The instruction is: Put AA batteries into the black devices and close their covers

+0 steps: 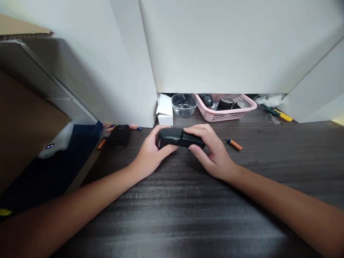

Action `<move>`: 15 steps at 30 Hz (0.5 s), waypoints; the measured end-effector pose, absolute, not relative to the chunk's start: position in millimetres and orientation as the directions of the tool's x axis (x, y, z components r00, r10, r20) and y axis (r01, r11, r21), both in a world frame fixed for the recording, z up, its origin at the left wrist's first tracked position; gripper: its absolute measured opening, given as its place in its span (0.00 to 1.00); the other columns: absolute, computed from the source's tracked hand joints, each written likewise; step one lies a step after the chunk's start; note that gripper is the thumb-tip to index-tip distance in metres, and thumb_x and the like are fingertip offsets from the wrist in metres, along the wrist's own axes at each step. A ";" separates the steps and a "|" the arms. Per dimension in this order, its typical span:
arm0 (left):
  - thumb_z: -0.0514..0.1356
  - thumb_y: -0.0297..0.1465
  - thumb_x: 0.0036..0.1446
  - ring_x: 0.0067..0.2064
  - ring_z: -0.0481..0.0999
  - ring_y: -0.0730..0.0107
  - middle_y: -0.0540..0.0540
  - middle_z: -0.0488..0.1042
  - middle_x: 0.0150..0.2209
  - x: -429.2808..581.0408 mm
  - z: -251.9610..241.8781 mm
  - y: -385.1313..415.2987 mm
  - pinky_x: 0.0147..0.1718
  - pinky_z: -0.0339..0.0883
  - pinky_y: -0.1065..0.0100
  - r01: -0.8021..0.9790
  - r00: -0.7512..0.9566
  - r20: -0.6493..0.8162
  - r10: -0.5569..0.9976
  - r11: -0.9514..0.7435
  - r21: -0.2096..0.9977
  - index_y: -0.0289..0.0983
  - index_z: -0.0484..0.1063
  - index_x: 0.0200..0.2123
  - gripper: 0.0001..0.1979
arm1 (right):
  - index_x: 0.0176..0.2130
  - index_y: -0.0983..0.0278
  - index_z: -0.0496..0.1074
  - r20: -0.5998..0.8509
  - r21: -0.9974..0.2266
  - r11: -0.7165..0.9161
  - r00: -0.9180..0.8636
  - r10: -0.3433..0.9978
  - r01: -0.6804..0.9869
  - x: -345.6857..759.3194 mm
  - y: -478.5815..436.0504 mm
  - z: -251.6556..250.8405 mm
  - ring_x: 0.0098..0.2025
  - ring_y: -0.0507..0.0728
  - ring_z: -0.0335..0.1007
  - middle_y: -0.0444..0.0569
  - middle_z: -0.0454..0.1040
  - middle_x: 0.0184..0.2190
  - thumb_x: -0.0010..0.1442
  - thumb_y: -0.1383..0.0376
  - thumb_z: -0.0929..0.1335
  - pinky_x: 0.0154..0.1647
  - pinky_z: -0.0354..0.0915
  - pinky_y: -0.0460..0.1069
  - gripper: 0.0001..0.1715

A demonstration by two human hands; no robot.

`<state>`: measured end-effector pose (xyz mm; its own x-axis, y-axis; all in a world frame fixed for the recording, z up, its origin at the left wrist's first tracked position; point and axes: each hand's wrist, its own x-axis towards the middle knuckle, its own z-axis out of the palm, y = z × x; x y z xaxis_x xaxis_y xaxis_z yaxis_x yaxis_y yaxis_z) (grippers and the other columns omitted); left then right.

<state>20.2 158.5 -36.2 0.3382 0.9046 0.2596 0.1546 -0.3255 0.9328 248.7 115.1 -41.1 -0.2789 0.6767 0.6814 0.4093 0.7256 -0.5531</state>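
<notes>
Both hands hold a black, rounded device (170, 135) that looks like a computer mouse, just above the dark wood-grain table. My left hand (150, 150) is closed around its left end, thumb along the near side. My right hand (211, 152) grips the right end, fingers on top and thumb below. A narrow gap crosses the casing near the right fingertips; what lies inside cannot be made out. To the right of that hand lies an orange battery (235, 144) with a blue end. A black object (120, 135), its kind unclear, rests left of my left hand.
Along the back stand a white box (165, 110), a clear round bowl (184, 105) and a pink basket (225, 114) with black items. A yellow-green handled tool (278, 114) lies at right. More batteries (102, 144) surround the black object. An open cardboard box (32, 118) stands at left.
</notes>
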 end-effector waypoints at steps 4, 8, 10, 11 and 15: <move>0.73 0.37 0.57 0.52 0.77 0.59 0.48 0.79 0.48 21.7 -38.7 159.7 0.56 0.68 0.59 0.106 0.315 0.243 0.917 -0.288 0.952 0.41 0.73 0.53 0.23 | 0.64 0.53 0.70 0.688 -0.559 0.709 -0.237 0.686 0.430 248.7 115.3 -42.1 0.60 0.64 0.72 0.54 0.73 0.57 0.73 0.64 0.68 0.64 0.69 0.64 0.22; 0.74 0.37 0.57 0.51 0.77 0.60 0.49 0.79 0.47 22.2 -40.0 160.7 0.55 0.67 0.61 0.091 0.309 0.232 0.922 -0.272 0.958 0.41 0.73 0.52 0.22 | 0.64 0.54 0.69 0.666 -0.579 0.704 -0.260 0.699 0.411 250.5 117.6 -42.4 0.61 0.63 0.71 0.54 0.72 0.57 0.74 0.64 0.66 0.65 0.69 0.64 0.21; 0.73 0.36 0.57 0.51 0.76 0.61 0.49 0.78 0.47 21.4 -39.9 160.5 0.55 0.66 0.61 0.096 0.321 0.229 0.919 -0.272 0.957 0.41 0.72 0.52 0.22 | 0.66 0.54 0.67 0.648 -0.587 0.710 -0.300 0.700 0.389 250.5 117.7 -40.8 0.61 0.64 0.71 0.54 0.72 0.58 0.74 0.62 0.67 0.65 0.68 0.65 0.24; 0.73 0.36 0.58 0.51 0.76 0.61 0.50 0.78 0.46 20.7 -39.5 160.3 0.54 0.66 0.61 0.099 0.330 0.228 0.916 -0.274 0.957 0.41 0.72 0.52 0.22 | 0.66 0.54 0.66 0.640 -0.587 0.714 -0.321 0.698 0.382 250.0 117.0 -39.4 0.62 0.64 0.71 0.54 0.72 0.59 0.72 0.62 0.68 0.65 0.69 0.65 0.26; 0.73 0.36 0.58 0.48 0.74 0.63 0.50 0.75 0.44 18.0 -36.2 159.3 0.52 0.66 0.62 0.091 0.399 0.237 0.886 -0.296 0.951 0.40 0.72 0.51 0.21 | 0.69 0.53 0.63 0.615 -0.576 0.711 -0.360 0.702 0.403 245.8 109.2 -32.3 0.63 0.65 0.70 0.53 0.71 0.62 0.67 0.66 0.72 0.67 0.68 0.65 0.35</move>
